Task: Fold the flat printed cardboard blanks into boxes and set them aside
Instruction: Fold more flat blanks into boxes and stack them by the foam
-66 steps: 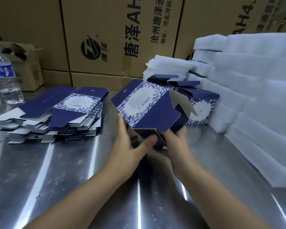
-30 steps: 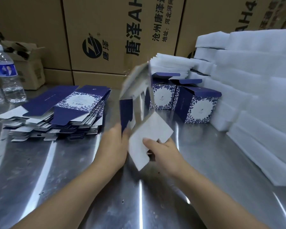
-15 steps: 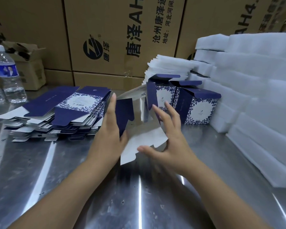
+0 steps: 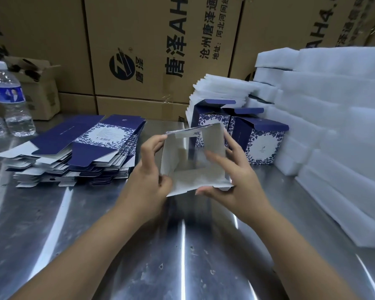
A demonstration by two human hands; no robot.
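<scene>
I hold a half-formed box (image 4: 188, 172) above the steel table, its open end toward me so the white inside shows. My left hand (image 4: 148, 174) grips its left wall, fingers curled over the top corner. My right hand (image 4: 230, 180) holds the right side, thumb under the lower flap and fingers spread along the right wall. A stack of flat navy and floral blanks (image 4: 78, 152) lies to the left. Three folded boxes (image 4: 260, 144) stand behind, lids open.
White foam sheets (image 4: 333, 131) are piled along the right and behind the folded boxes. A water bottle (image 4: 11, 100) stands at the far left. Large brown cartons (image 4: 156, 50) wall off the back. The steel table (image 4: 139, 256) stretches toward me.
The blank went from a printed panel facing me to an opened tube seen from inside. Both hands shifted to its side walls and squared it up.
</scene>
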